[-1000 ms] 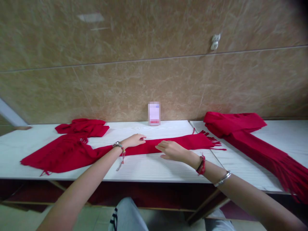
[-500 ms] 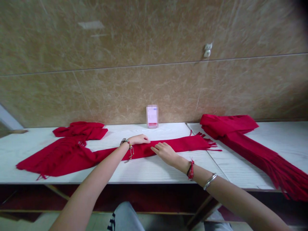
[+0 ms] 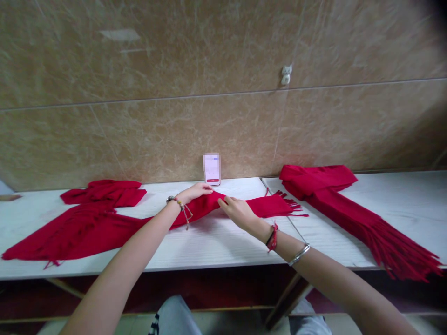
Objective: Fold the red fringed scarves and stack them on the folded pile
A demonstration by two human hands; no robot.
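Observation:
A red fringed scarf (image 3: pixel 206 203) stretches across the white table, its middle raised in a fold between my hands. Gripping the far edge of that fold is my left hand (image 3: pixel 196 191), fingers closed on the cloth. My right hand (image 3: pixel 239 212) pinches the near edge a little to the right. The scarf's fringed right end (image 3: pixel 275 204) lies flat on the tabletop. To the left, the red cloth spreads wide and wrinkled, running up to a bunched red heap (image 3: pixel 108 193); I cannot tell whether that heap is a separate piece.
Another red scarf (image 3: pixel 321 184) lies folded at the right, its long fringe hanging over the front edge. A phone (image 3: pixel 212 170) with a blurred screen leans against the tiled wall. A small white cat-shaped hook (image 3: pixel 286 74) sits on the wall. The white table (image 3: pixel 216 246) has a seam.
Both hands have taken hold of the scarf's middle and lifted it off the table into a raised fold. The view has shifted slightly to the right.

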